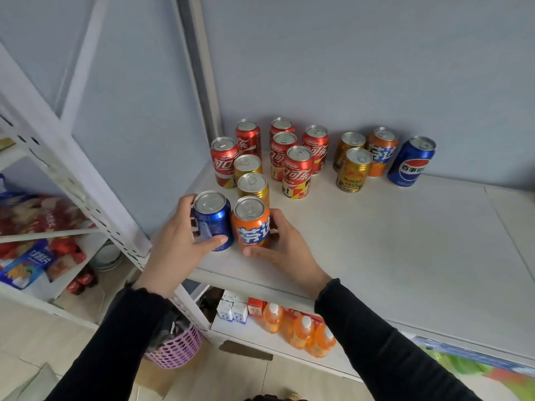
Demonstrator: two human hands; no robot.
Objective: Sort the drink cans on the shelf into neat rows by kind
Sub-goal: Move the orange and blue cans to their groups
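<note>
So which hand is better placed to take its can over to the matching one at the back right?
Either, but the right hand looks better placed: it grips the orange can, nearer the other orange can. The left hand holds the blue can, farther left.

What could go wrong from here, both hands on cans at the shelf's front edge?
1. The blue can in the left hand and the orange can in the right hand stand near the shelf front edge; a slipped grip could drop them.
2. Gold cans stand right behind; pushing back may topple them into the red cans.
</note>
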